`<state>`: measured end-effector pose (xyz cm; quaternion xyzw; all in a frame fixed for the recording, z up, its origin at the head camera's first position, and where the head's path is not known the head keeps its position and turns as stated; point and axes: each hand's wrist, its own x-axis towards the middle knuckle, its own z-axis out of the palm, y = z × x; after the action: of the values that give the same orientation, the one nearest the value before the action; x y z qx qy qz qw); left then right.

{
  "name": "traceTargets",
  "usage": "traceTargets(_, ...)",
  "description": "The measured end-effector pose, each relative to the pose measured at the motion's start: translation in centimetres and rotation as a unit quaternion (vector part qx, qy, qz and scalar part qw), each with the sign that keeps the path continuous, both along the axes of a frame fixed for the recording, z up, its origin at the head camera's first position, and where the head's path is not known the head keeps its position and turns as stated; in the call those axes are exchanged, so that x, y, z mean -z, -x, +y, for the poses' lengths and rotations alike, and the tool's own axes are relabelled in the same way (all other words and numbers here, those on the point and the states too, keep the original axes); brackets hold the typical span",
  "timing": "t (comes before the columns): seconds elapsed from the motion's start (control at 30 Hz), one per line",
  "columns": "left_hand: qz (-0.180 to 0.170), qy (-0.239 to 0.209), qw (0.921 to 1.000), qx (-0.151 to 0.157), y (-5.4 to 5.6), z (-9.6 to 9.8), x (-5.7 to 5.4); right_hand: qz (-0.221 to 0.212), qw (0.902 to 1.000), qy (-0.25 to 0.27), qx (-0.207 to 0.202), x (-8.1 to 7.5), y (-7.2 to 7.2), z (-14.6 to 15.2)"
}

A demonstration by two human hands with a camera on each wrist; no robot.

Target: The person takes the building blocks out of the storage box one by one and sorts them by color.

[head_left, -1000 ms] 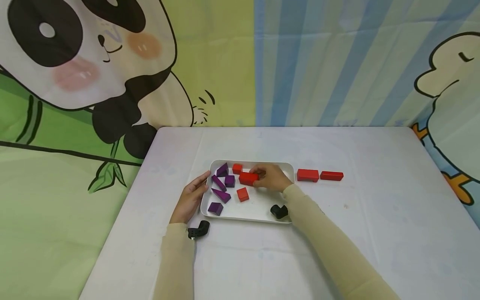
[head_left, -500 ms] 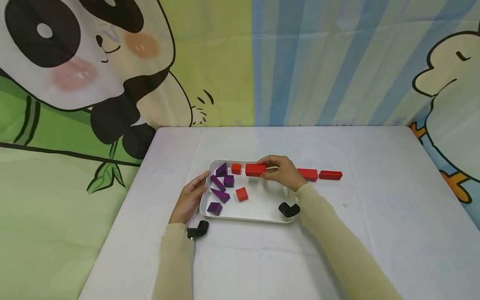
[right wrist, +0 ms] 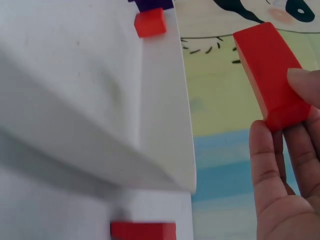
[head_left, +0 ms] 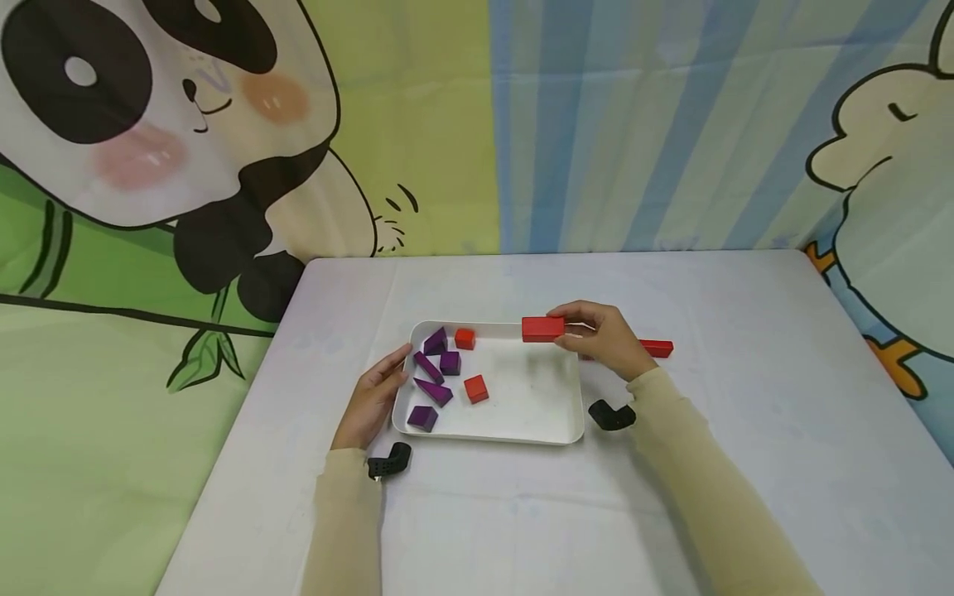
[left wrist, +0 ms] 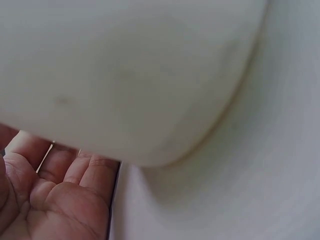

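Observation:
My right hand (head_left: pixel 607 339) pinches a red rectangular block (head_left: pixel 542 329) between thumb and fingers, raised above the back right part of a white tray (head_left: pixel 522 418). In the right wrist view the thumb lies on the face of that block (right wrist: pixel 272 75). At the tray's left wall rests my left hand (head_left: pixel 370 403), its fingers fairly straight along the outside. The left wrist view has its palm (left wrist: pixel 65 195) beside the tray, which hides the fingertips. Inside the tray lie a small red cube (head_left: pixel 464 338), another red cube (head_left: pixel 476 389) and several purple blocks (head_left: pixel 450 363).
On the white table (head_left: pixel 477 513), right of the tray, a long red block (head_left: pixel 657 348) lies behind my right hand. Another red block there is mostly hidden by the hand. A cartoon-printed cloth (head_left: pixel 417 124) hangs behind the table.
My right hand has lifted the red rectangular block from the tray and carried it right, toward the tray's back right corner. My left hand stays at the tray's left wall.

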<state>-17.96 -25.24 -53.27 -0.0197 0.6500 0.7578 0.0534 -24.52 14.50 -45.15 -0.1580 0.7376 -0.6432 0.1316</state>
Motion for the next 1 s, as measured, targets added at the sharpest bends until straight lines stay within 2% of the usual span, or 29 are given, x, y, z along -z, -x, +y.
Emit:
traceTargets(0.17, 0.001, 0.005, 1.0, 0.003, -0.2, 0.0, 0.1, -0.001, 0.9999, 0.004, 0.01, -0.1, -0.5, 2.2)
traceTargets(0.57, -0.011, -0.003, 0.9999, 0.004, -0.5, -0.1, 0.4, 0.012, 0.9958, -0.071, 0.056, -0.3, -2.0, 8.3)
traceTargets(0.8, -0.013, 0.0, 0.9999, 0.001, -0.4, -0.1, 0.1, 0.051, 0.9851, -0.137, 0.091, -0.3, -2.5, 12.5)
traceTargets(1.0, -0.009, 0.004, 0.9999, 0.004, -0.3, 0.0, -0.2, 0.055, 0.9737, -0.18, 0.129, -0.4, -2.7, 15.5)
